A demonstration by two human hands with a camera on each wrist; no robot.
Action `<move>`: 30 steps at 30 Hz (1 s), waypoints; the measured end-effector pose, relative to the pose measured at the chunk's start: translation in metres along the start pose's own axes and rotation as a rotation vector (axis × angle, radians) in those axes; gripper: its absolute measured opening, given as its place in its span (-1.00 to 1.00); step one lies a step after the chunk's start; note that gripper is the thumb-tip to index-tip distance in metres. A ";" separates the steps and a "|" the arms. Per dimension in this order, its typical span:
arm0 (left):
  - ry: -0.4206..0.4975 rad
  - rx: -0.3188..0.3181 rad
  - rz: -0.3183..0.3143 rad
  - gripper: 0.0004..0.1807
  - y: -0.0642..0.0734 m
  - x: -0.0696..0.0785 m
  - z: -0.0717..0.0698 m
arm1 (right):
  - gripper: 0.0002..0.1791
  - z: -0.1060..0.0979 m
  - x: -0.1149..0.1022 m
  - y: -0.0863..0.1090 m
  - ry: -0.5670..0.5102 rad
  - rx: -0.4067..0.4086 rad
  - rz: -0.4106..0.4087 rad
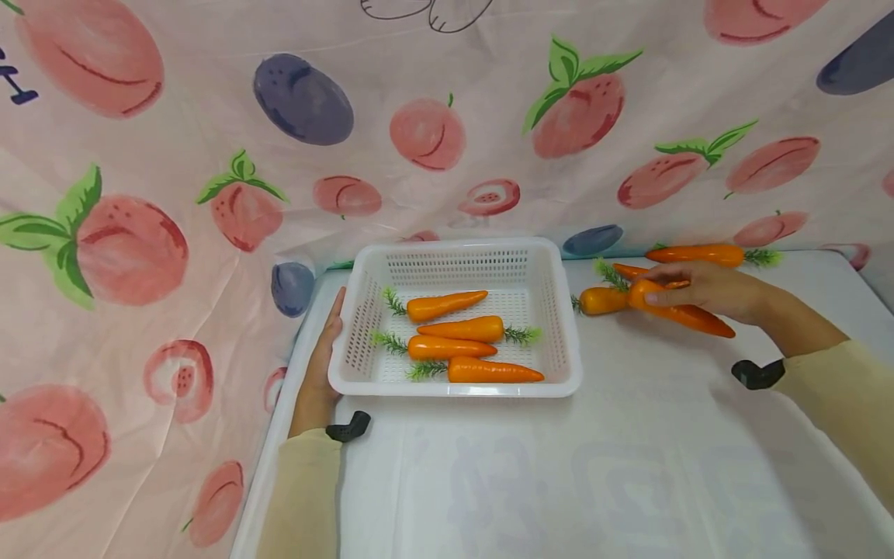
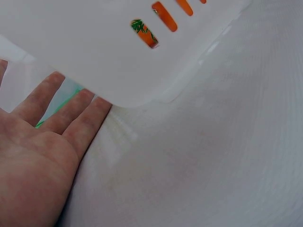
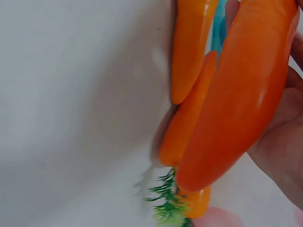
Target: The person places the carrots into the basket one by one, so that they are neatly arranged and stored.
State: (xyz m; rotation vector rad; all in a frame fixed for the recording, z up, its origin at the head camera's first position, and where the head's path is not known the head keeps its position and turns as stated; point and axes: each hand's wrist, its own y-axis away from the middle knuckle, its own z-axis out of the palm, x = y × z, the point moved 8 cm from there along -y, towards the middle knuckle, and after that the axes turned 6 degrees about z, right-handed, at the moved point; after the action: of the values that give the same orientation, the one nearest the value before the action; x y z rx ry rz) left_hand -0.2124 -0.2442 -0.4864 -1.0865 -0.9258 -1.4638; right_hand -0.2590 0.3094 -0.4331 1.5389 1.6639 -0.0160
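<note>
A white plastic basket [image 1: 454, 390] with slotted walls stands on the table. Inside it lie several orange toy carrots [image 1: 457, 348] with green tops. At the basket's left side is my left hand [image 1: 323, 365], its fingers straight against the outer wall; the left wrist view shows the palm [image 2: 35, 165] turned toward the basket. Right of the basket, my right hand [image 1: 719, 291] grips a carrot [image 1: 687, 314] between thumb and fingers, its tip pointing right. In the right wrist view this held carrot [image 3: 236, 104] appears above others on the table, partly covering them.
Beside the held carrot lies another carrot [image 1: 602, 301], and one more is partly hidden behind the right hand. Farther back, a carrot [image 1: 698, 255] rests along the table's rear edge. A fruit-printed cloth [image 1: 419, 70] rises behind the white table [image 1: 524, 481].
</note>
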 end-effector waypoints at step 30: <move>0.048 -0.072 0.009 -0.31 -0.003 0.004 0.005 | -0.40 -0.023 -0.083 0.007 -0.022 0.053 -0.085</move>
State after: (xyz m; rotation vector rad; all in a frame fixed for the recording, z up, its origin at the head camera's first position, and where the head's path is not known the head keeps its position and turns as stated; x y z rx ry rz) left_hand -0.2149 -0.2399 -0.4813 -1.1022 -0.8393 -1.5188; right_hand -0.2756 0.2555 -0.3676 1.5010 1.7222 -0.1226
